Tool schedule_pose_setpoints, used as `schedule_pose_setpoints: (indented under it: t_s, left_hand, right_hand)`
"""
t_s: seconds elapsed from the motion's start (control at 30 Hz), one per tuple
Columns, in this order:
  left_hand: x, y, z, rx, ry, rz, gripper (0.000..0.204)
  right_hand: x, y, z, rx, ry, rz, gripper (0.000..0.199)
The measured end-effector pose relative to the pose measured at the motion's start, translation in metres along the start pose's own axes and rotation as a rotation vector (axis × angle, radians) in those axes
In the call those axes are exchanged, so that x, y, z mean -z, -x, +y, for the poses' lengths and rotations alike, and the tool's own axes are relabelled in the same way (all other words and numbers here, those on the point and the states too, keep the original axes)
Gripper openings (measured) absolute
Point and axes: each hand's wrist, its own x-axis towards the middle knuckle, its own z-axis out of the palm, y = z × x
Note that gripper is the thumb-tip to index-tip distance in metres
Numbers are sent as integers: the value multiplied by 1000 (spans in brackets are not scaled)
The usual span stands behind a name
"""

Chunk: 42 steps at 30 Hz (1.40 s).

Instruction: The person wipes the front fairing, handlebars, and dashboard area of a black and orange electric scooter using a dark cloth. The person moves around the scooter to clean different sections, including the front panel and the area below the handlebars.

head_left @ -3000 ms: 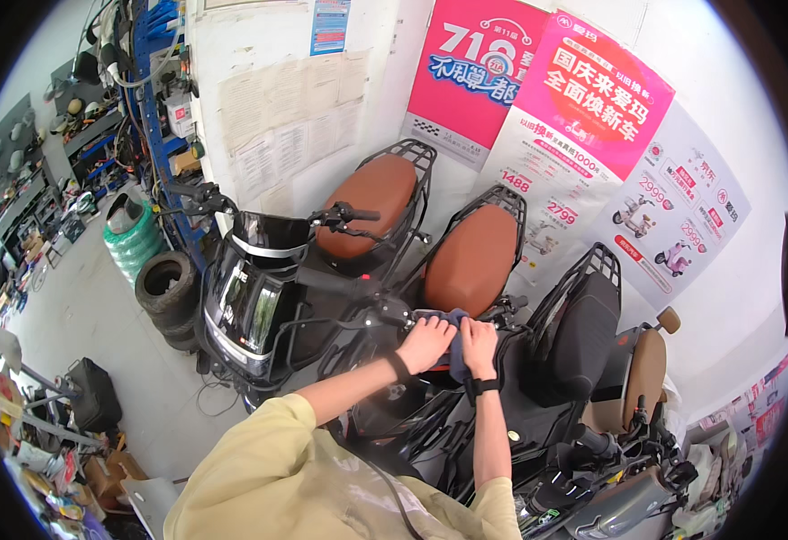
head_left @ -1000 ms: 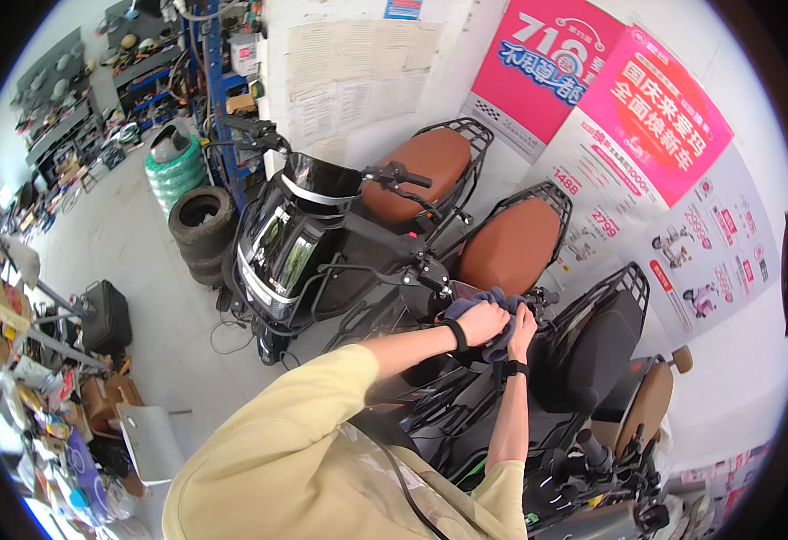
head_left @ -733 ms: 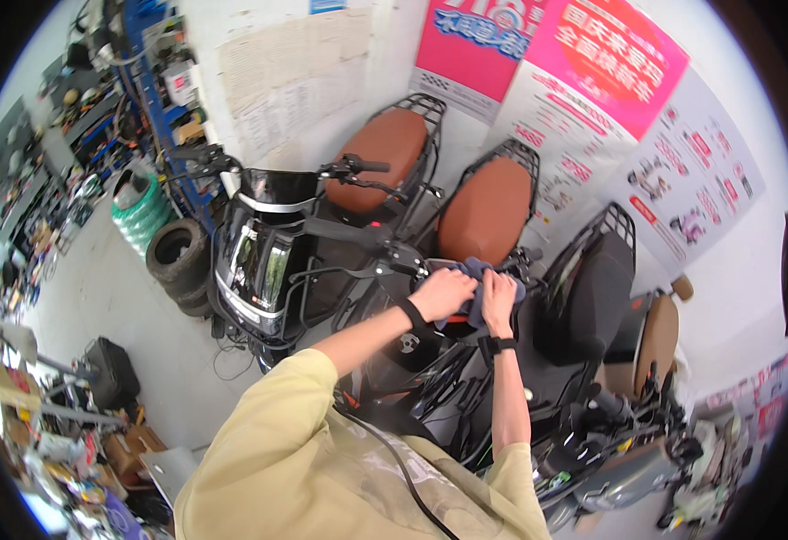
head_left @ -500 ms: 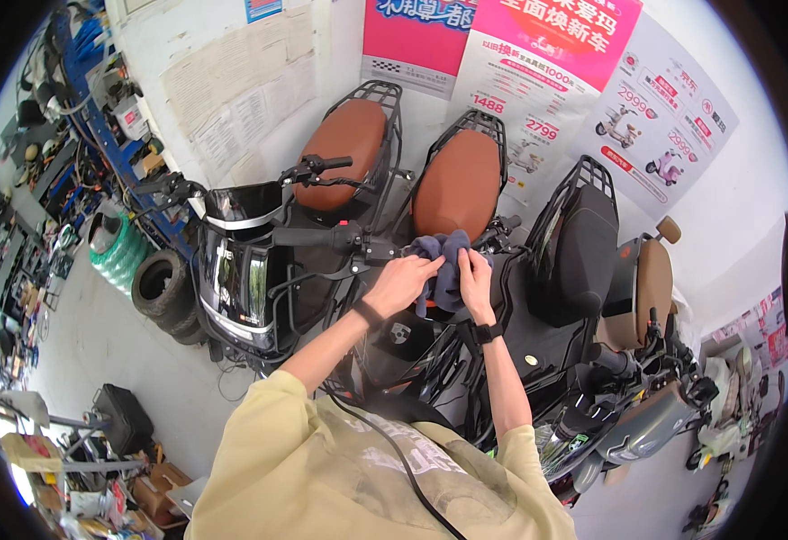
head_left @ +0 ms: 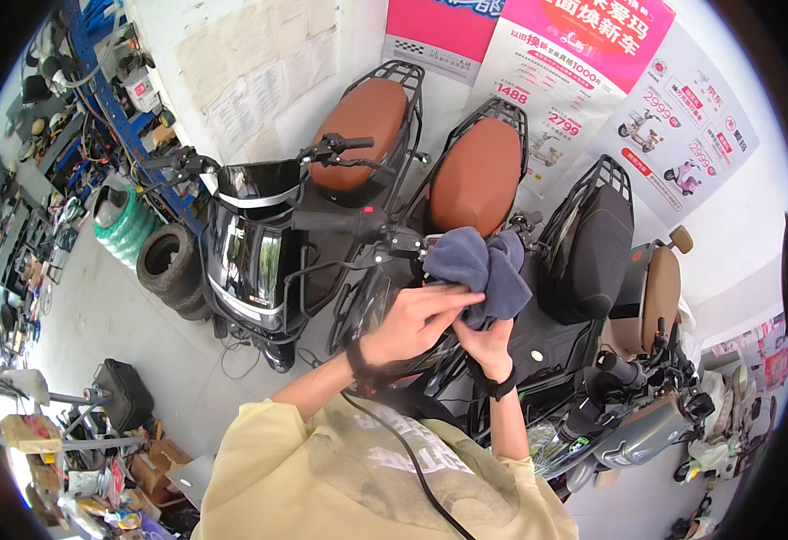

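Bunching the cloth (head_left: 477, 274) higher than before, left hand (head_left: 410, 322) curled onto it, right hand (head_left: 486, 340) gripping beneath, scooter handlebar (head_left: 340, 222) beside.

Soft, matt blue-grey cloth (head_left: 478, 270), bunched at the fingertips of the left hand (head_left: 410, 321) and above the right hand (head_left: 487, 342). Beyond the fingers: smooth brown leather-like seats (head_left: 477, 175); left of them, a glossy black plastic scooter fairing (head_left: 248, 243); behind, glossy paper posters (head_left: 583, 63).

cloth (head_left: 479, 273) over scooter handlebar (head_left: 344, 223), tyres (head_left: 171, 268) left, posters (head_left: 592, 81) behind
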Motion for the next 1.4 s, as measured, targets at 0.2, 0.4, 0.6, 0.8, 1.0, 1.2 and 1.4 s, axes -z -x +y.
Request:
schedule_pose_setpoints:
  t_s: [0.2,0.4,0.6,0.8,1.0,1.2,1.4]
  left_hand:
    - [54,36,17,-82,-303,-353,44]
    - [143,66,0,181,-520,-49,33]
    - [213,71,-81,639,-326,287,50]
    - [224,83,-128,437,-372,141,22]
    - [235,81,-128,548,-337,66,21]
    - [232,66,-124,410,-470,84,22]
    - [241,63,-123,397,-491,3,20]
  right_hand:
    - [-24,-1,2,247,196,237,44]
    - [-41,-55,-44,-37,-103,483,75]
    - [-119,-97,-56,195,282,-87,64]
    - [-228,-110,-45,321,459,-496,63]
    - [-241,-147,-27,105,501,-721,73]
    - [-252,-192,-18,-388,398,-1016,74]
    - [-244,-137,-27,65,442,-683,59]
